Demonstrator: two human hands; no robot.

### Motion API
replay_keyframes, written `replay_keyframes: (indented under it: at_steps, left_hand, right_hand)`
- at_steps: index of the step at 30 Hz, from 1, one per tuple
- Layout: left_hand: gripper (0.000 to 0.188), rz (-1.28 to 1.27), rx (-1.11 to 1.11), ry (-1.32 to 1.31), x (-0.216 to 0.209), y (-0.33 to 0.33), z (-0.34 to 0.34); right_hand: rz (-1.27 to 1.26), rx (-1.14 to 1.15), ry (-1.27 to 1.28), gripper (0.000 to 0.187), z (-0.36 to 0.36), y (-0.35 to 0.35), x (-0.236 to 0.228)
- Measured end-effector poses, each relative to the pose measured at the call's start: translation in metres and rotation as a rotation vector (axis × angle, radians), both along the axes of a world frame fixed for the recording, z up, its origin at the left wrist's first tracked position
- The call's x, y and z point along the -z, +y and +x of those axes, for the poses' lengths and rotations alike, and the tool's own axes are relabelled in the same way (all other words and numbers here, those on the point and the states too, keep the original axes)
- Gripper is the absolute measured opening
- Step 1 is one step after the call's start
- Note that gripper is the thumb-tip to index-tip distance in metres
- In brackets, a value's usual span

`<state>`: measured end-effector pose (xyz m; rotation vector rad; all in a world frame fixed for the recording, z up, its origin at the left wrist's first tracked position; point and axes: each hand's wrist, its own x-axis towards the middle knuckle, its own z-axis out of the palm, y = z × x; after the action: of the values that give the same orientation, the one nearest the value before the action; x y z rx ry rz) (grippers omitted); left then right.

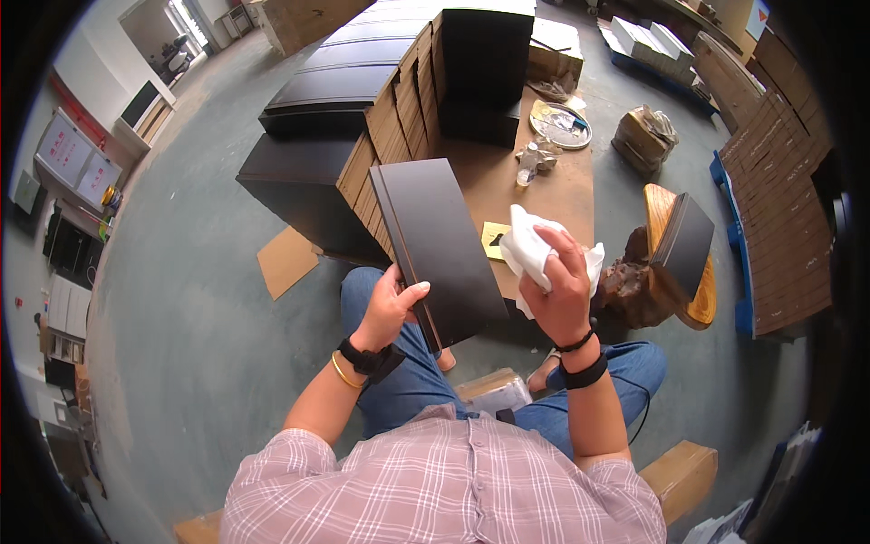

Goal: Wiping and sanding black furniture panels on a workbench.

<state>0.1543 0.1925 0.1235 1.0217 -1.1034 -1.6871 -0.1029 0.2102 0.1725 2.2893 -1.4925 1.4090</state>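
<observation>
My left hand grips the lower left edge of a black hardcover case, thumb on its front. The case is a flat, tilted rectangle with a thin brown groove along its left side. To its right, my right hand is closed on a crumpled white cloth, apart from the case. Beyond both hands a brown board carries a yellow paper note with a dark mark. Tall stacks of similar black cases with brown edges rise behind the held one.
A small jar and a round lid lie on the board. At right, black cases lean on a wooden stool. A blue pallet bears stacked brown boards. A wrapped package lies between my feet.
</observation>
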Motion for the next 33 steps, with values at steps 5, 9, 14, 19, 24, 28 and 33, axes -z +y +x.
replay_keyframes:
  at_steps: [5, 9, 14, 19, 24, 28, 33]
  left_hand:
    - [0.044, -0.050, 0.267, -0.036, 0.028, 0.009, -0.037]
    - [0.046, 0.021, 0.477, -0.141, 0.022, 0.009, -0.040]
    - [0.045, 0.043, 0.530, -0.112, 0.022, 0.006, -0.044]
    - [0.041, 0.022, 0.524, -0.147, 0.017, 0.008, -0.043]
    - [0.040, 0.060, 0.450, -0.055, 0.008, 0.000, -0.052]
    - [0.040, 0.027, 0.402, -0.123, 0.016, -0.008, -0.065]
    - [0.040, -0.015, 0.404, -0.142, 0.029, -0.004, -0.076]
  right_hand:
    - [0.280, -0.369, 0.144, 0.038, 0.040, 0.004, 0.057]
    - [0.292, -0.447, 0.268, 0.044, 0.008, -0.014, 0.071]
    - [0.189, -0.184, 0.178, 0.047, -0.018, -0.056, 0.083]
    - [0.492, 0.296, -0.117, 0.030, -0.073, -0.086, 0.126]
    - [0.590, 0.569, -0.211, 0.028, -0.131, -0.043, 0.201]
    - [0.308, 0.645, -0.547, 0.027, -0.133, -0.031, 0.132]
    - [0.305, 0.219, -0.309, 0.033, -0.024, -0.011, 0.066]
